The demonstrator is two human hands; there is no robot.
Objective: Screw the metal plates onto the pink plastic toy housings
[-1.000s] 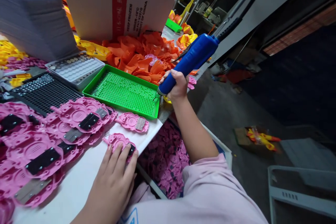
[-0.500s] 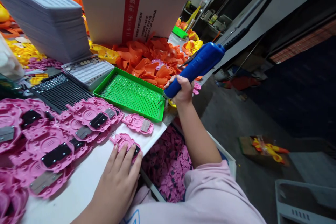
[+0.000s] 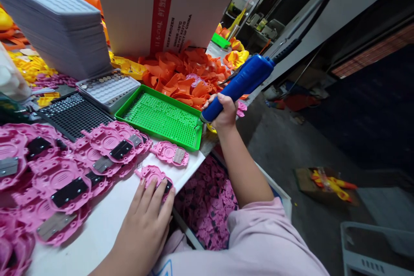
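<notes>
My right hand (image 3: pixel 223 112) is wrapped round a blue electric screwdriver (image 3: pixel 244 84), which hangs on a cable. Its tip reaches down over the right end of a green tray (image 3: pixel 155 142) with a grid of holes. My left hand (image 3: pixel 148 211) lies with outstretched fingers on a pink plastic shell (image 3: pixel 152 174) near the table edge. That shell carries a black plate, partly under the fingertips. Just beyond it lies another pink shell (image 3: pixel 170 153) with a silver plate. Small screws dot part of the green tray.
Stacked pink shells (image 3: pixel 61 179) with black or silver plates cover the left of the table. Behind stand a black grid tray (image 3: pixel 76 114), a tall stack of white trays (image 3: pixel 64 30), orange parts (image 3: pixel 181 73) and a carton (image 3: pixel 132 8). A bin of pink parts (image 3: pixel 210 202) sits below the edge.
The screwdriver in my right hand has shifted very slightly, its upper end a little left and down. My left hand stays on the pink shell.
</notes>
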